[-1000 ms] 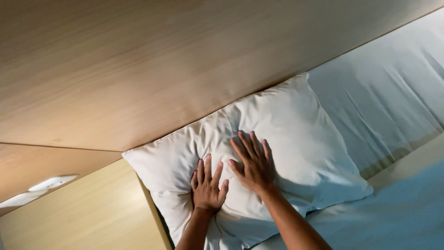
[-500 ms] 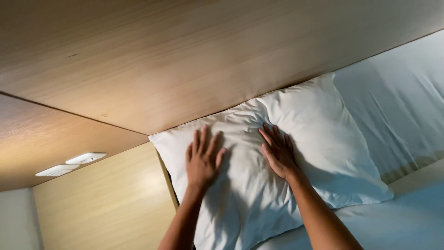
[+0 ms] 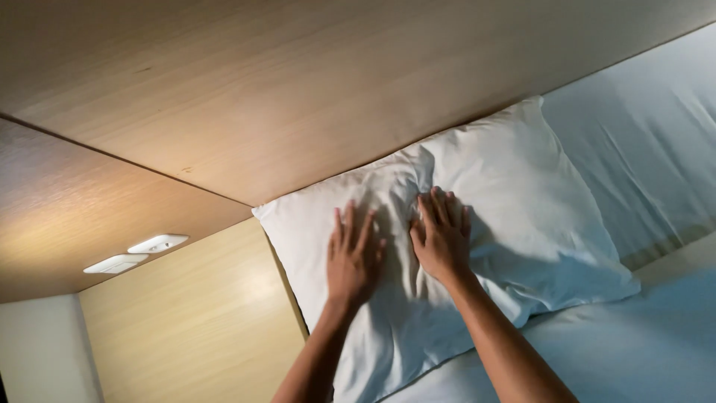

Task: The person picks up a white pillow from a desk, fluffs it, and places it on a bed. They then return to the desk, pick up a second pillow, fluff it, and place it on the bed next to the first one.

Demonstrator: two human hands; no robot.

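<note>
- The pillow point(image 3: 477, 246) is lying flat on the bed, its far long edge touching the wooden panel point(image 3: 313, 97) and its near-left corner running out of view at the bottom of the frame.
- You are pressing your left hand point(image 3: 352, 257) down on the left half of the pillow, palm flat, fingers point(image 3: 349, 224) spread and pointing toward the panel; it is gripping nothing.
- You are laying your right hand point(image 3: 441, 240) just beside it, near the pillow's middle, fingers slightly curled into the fabric; it is holding nothing either, only pushing.
- Between and just beyond your two hands the case is bunching into a ridge and a dent, so the middle is looking unsmoothed.
- To the right of your right hand the pillow is looking full and fairly even, out to the far right corner.
- To the left of your left hand the case is lying smooth to the corner by the panels.
- Judging from this, the pillow is already sitting in place at the head of the bed; what is left appears to be flattening the crease under your hands.
- Beyond the pillow on the right, the sheet point(image 3: 641, 142) is showing soft wrinkles, and nearer you a blanket fold point(image 3: 641, 343) is lying across the bed.
- Well off to the left of your left hand, two small white light fittings point(image 3: 138, 254) are sitting on the darker wooden panel.
</note>
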